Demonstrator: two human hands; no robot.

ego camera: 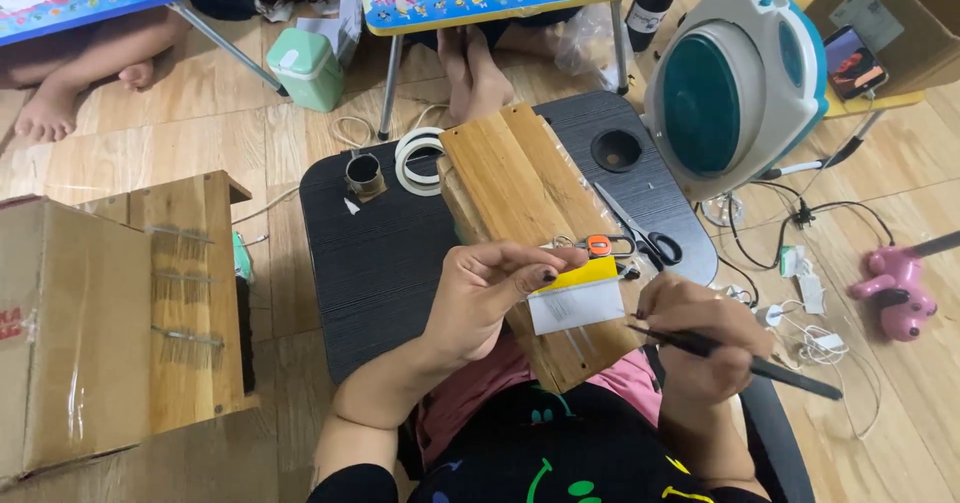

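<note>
My left hand [490,288] pinches a small yellow and white card [575,298] that lies on a long wooden block [510,188]. The block rests slanted across a small black table [370,263]. My right hand [705,338] grips a thin black tool [770,366] like a pen, its tip near the card's right edge. Fine needles lie on the wood just below the card. A pair of black-handled scissors [640,233] and an orange clip [598,245] sit beside the block.
A roll of tape [415,161] and a small metal ring [363,173] lie on the table's far side. A white and teal machine [735,78] stands at right, a cardboard box with a wooden rack [190,293] at left. Another person's feet [475,73] are beyond the table.
</note>
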